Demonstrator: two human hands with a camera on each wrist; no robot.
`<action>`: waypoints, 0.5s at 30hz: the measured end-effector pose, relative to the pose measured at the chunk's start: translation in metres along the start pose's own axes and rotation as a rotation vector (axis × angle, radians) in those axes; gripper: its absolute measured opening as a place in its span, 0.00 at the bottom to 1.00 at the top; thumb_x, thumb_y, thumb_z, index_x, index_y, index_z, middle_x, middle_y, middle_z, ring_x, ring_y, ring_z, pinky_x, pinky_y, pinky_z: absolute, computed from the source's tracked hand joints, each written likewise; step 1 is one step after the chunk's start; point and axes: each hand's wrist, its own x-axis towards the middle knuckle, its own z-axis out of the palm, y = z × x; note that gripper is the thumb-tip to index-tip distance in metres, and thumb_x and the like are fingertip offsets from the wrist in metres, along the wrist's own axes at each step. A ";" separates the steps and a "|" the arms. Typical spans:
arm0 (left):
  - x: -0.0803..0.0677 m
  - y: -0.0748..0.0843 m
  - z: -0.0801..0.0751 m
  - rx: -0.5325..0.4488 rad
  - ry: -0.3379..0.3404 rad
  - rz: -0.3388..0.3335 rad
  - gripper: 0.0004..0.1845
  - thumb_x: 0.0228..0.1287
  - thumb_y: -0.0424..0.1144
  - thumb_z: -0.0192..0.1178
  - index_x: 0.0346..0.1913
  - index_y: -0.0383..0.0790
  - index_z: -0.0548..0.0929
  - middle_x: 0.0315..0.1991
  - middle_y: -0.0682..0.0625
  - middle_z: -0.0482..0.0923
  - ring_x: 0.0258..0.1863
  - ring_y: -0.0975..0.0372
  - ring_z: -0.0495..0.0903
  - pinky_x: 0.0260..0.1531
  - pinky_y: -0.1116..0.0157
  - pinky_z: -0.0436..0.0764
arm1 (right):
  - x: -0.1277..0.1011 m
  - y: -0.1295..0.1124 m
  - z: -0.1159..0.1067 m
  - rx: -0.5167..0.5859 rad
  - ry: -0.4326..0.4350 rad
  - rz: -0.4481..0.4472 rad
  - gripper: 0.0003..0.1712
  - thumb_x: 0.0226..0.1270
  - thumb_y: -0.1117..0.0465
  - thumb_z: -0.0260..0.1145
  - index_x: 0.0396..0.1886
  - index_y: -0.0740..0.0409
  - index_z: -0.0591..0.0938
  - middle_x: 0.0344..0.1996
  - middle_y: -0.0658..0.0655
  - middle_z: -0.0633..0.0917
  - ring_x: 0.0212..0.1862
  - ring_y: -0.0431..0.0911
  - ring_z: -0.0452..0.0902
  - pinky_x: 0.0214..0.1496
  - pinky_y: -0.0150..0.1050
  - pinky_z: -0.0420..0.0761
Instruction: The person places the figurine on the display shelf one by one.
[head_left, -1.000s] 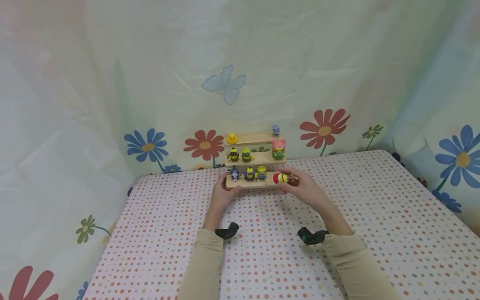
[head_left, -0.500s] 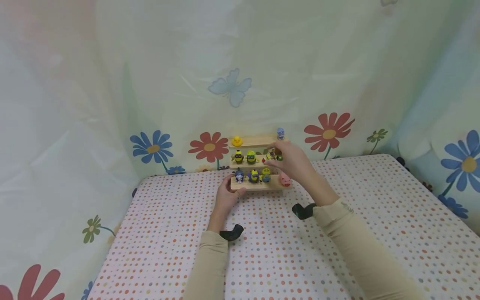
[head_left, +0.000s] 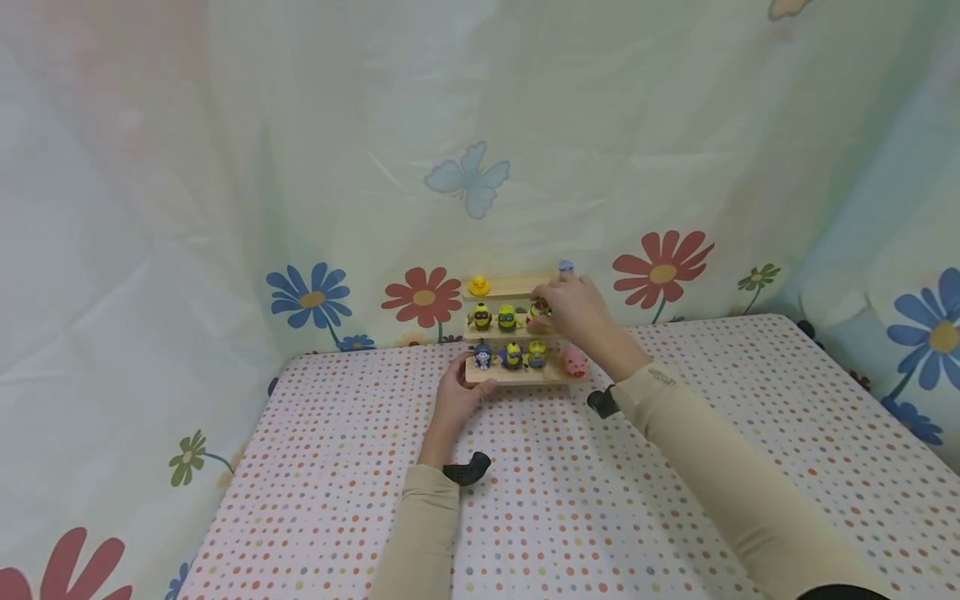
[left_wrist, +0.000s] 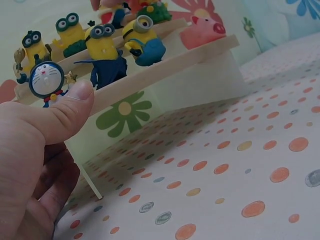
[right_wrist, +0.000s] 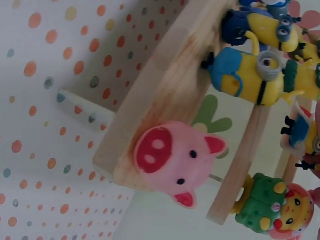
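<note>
1. Head view: the right hand (head_left: 573, 304) is up at the middle tier of the stepped wooden shelf (head_left: 517, 374), fingers curled round a small red-and-yellow figure (head_left: 537, 311) that is mostly hidden by them. In the right wrist view only its yellow face and green body (right_wrist: 272, 207) show at the frame's lower edge, right at the tier's board.
2. The left hand (head_left: 459, 393) steadies the shelf at its lower left end. The left wrist view shows the thumb (left_wrist: 60, 112) pressed on the bottom tier's front edge, the other fingers curled beneath the board, just in front of the blue cat figure (left_wrist: 46, 80).
3. To do this well, I judge that the figure should go down upright on the bare right part of the middle tier, clear of the two yellow figures (head_left: 493, 317) at its left.
4. Release only once its base sits flat; these boards are narrow.
5. Keep the wrist high over the pink pig (right_wrist: 175, 161) at the bottom tier's right end, since a brush could tip it off.
6. The left hand's brace matters: the shelf stands on a dotted cloth surface (head_left: 540, 500) and looks light.
</note>
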 end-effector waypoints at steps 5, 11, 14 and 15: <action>0.000 -0.003 -0.001 0.004 -0.011 0.010 0.43 0.54 0.39 0.70 0.71 0.38 0.60 0.68 0.40 0.63 0.66 0.52 0.68 0.61 0.60 0.73 | 0.001 -0.002 0.004 -0.031 -0.031 0.004 0.30 0.52 0.39 0.70 0.51 0.48 0.83 0.45 0.52 0.86 0.45 0.50 0.72 0.46 0.46 0.71; 0.000 -0.003 -0.002 0.000 -0.022 0.026 0.42 0.55 0.38 0.69 0.71 0.38 0.60 0.68 0.40 0.63 0.64 0.52 0.70 0.59 0.61 0.75 | 0.003 -0.004 0.008 -0.074 -0.038 -0.002 0.31 0.53 0.38 0.69 0.53 0.47 0.82 0.46 0.51 0.86 0.49 0.50 0.72 0.51 0.46 0.71; 0.000 -0.002 -0.001 0.000 -0.022 0.025 0.42 0.55 0.38 0.69 0.71 0.38 0.59 0.69 0.40 0.63 0.65 0.51 0.69 0.58 0.60 0.75 | 0.004 -0.004 0.009 -0.073 -0.036 0.001 0.30 0.53 0.38 0.69 0.53 0.47 0.82 0.44 0.51 0.86 0.46 0.49 0.71 0.49 0.45 0.70; -0.001 -0.001 -0.001 0.004 -0.020 0.024 0.42 0.55 0.38 0.69 0.71 0.37 0.59 0.69 0.40 0.63 0.65 0.51 0.69 0.59 0.60 0.75 | 0.004 -0.004 0.009 -0.071 -0.032 0.002 0.30 0.53 0.38 0.69 0.53 0.48 0.82 0.43 0.50 0.86 0.45 0.49 0.71 0.48 0.45 0.70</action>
